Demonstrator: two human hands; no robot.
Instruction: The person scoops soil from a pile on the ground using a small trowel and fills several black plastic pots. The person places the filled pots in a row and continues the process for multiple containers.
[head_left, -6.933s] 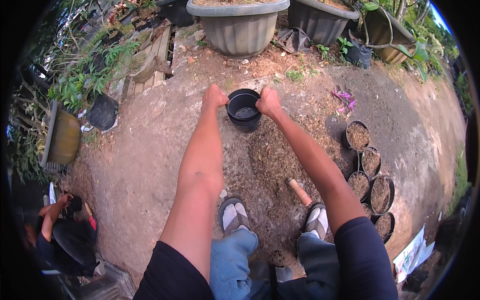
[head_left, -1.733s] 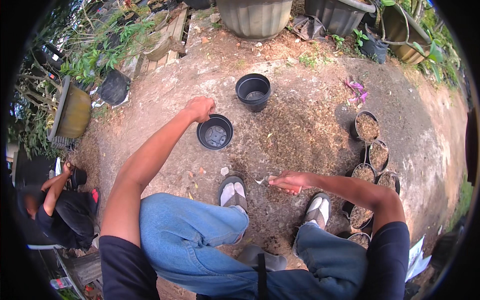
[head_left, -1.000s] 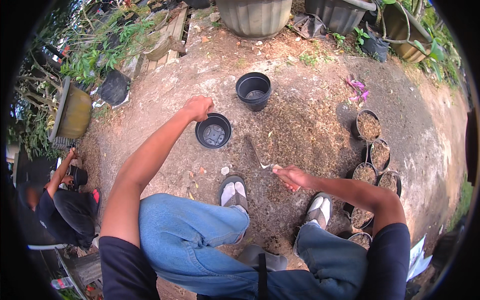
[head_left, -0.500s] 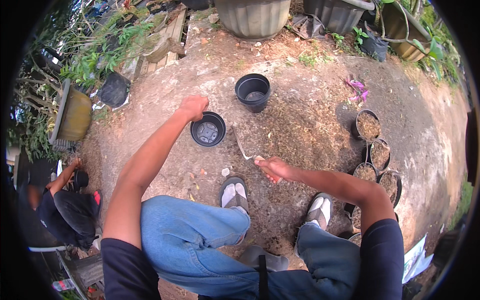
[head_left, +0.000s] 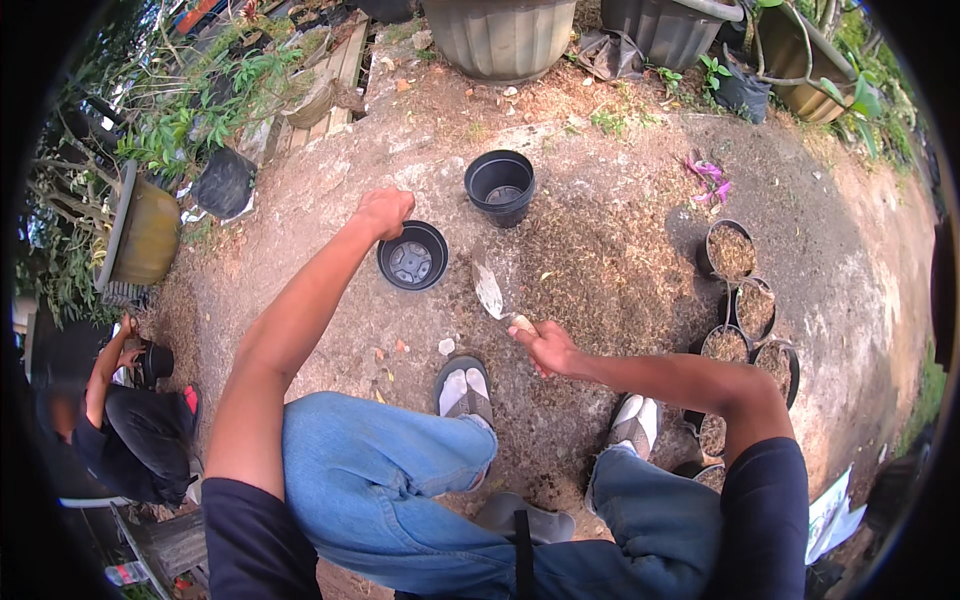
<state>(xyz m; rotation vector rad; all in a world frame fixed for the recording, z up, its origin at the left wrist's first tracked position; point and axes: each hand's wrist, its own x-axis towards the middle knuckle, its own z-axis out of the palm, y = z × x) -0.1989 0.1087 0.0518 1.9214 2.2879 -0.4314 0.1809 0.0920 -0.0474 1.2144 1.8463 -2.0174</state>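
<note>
My left hand (head_left: 385, 212) is closed on the rim of a black plastic plant pot (head_left: 412, 258), which looks bare inside with its ribbed bottom showing. In my right hand (head_left: 547, 347) is the wooden handle of a hand trowel (head_left: 488, 290); its pale, dirt-smeared blade points away from me toward the pots. Just beyond, to the right of the held pot, stands a stack of black plant pots (head_left: 500, 188), seemingly nested. Under and right of the trowel, loose brown soil mix (head_left: 600, 270) is spread over the ground.
Several filled black pots (head_left: 731, 250) stand in a cluster at right. Purple flowers (head_left: 708, 180) lie beyond them. Large planters (head_left: 500, 40) line the far edge, and a yellowish planter (head_left: 148, 225) stands at left. A co-worker (head_left: 130, 430) crouches at the left with a dark pot.
The trowel has turned in my right hand, so its blade now shows its flat face rather than its edge. My left hand keeps its hold on the pot. The co-worker's arms have shifted.
</note>
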